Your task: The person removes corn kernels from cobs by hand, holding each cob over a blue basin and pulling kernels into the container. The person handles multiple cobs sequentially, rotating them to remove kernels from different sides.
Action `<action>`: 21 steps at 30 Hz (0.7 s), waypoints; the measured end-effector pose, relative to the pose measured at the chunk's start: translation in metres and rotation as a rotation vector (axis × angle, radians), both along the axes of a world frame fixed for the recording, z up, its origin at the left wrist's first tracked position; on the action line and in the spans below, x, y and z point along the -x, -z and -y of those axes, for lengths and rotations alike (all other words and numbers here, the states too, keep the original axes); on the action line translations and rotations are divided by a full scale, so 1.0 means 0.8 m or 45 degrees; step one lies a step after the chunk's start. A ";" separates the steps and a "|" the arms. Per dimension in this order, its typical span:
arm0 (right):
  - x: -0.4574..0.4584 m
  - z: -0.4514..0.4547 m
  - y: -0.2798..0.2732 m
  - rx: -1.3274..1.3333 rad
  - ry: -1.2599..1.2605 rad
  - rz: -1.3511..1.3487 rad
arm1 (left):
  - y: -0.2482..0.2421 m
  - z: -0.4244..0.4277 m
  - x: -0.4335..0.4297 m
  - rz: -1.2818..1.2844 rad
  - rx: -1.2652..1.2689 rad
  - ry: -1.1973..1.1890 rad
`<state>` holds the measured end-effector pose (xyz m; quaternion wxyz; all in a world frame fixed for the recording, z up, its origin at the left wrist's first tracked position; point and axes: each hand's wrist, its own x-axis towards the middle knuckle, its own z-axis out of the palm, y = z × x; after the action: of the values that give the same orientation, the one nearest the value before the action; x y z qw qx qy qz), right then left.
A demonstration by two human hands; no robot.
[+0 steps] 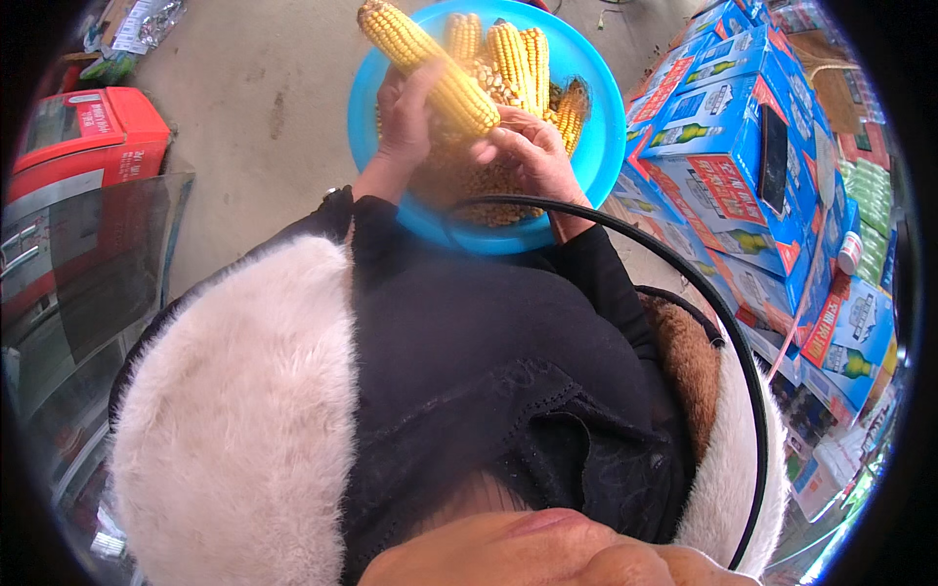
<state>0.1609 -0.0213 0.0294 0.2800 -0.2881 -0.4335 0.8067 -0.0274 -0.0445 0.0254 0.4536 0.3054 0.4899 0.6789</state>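
Note:
A long yellow ear of dried corn (440,77) slants across the top of the head view, above a blue plastic basin (601,176). My left hand (407,106) is wrapped around the middle of this ear, its thumb blurred. At the ear's lower right end, the fingers of my right hand (535,150) touch the tip with thumb and fingertips. Inside the basin, several more corn ears (516,62) rest on loose corn kernels (502,194). One ear (573,117) with a dark, husky tip leans at the basin's right side. My forearms hide part of the near rim.
Blue and red beer cartons (703,139) are stacked at the right, with a dark phone-like slab (773,157) on them. A red cabinet (102,135) stands at the left on the concrete floor (249,95). A black cable (659,245) arcs across my right forearm.

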 end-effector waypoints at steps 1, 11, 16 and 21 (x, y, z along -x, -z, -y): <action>-0.001 -0.001 0.007 -0.034 -0.013 0.036 | -0.002 0.000 -0.001 -0.013 -0.004 -0.011; 0.004 0.000 0.018 -0.082 0.026 0.154 | -0.001 -0.004 -0.006 -0.076 -0.022 -0.037; 0.008 -0.002 0.022 -0.092 0.022 0.171 | -0.017 -0.014 0.001 -0.129 0.028 0.124; 0.007 0.001 0.010 -0.005 0.055 0.137 | -0.025 -0.020 0.012 -0.234 0.102 0.235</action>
<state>0.1553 -0.0221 0.0212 0.2741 -0.3399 -0.4432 0.7829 -0.0366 -0.0285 0.0457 0.4793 0.3919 0.5259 0.5833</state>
